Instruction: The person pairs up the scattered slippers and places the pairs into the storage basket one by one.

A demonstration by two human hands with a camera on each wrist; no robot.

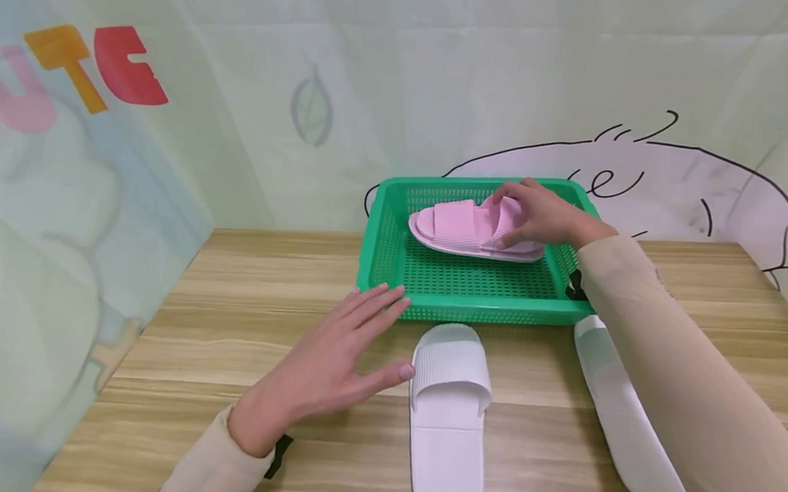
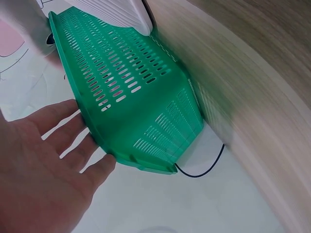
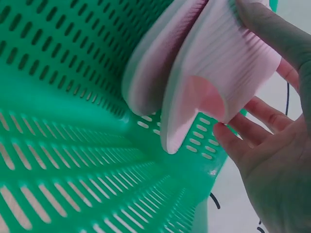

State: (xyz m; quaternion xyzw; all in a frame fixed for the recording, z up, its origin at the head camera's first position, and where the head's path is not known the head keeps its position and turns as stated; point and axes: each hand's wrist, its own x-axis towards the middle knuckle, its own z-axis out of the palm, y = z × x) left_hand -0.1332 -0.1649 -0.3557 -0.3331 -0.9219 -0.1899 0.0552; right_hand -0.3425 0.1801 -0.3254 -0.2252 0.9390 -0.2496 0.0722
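Observation:
A pair of pink slippers (image 1: 455,223) lies overlapping inside the green basket (image 1: 498,303), toward its back wall. My right hand (image 1: 536,212) reaches in over the basket's right side and grips a pink slipper (image 3: 233,53) at its strap, thumb on one side and fingers on the other. The second pink slipper (image 3: 150,82) leans beside it in the right wrist view. With fingers straight, my left hand (image 1: 335,354) has its fingertips right at the basket's front left rim. Its thumb points toward the strap of a white slipper (image 1: 449,442).
Another white slipper (image 1: 632,429) lies at the right, partly hidden under the right sleeve (image 1: 682,365). Both white slippers rest on the wooden table (image 1: 286,270) in front of the basket. A printed cloth backdrop (image 1: 375,89) stands behind and to the left.

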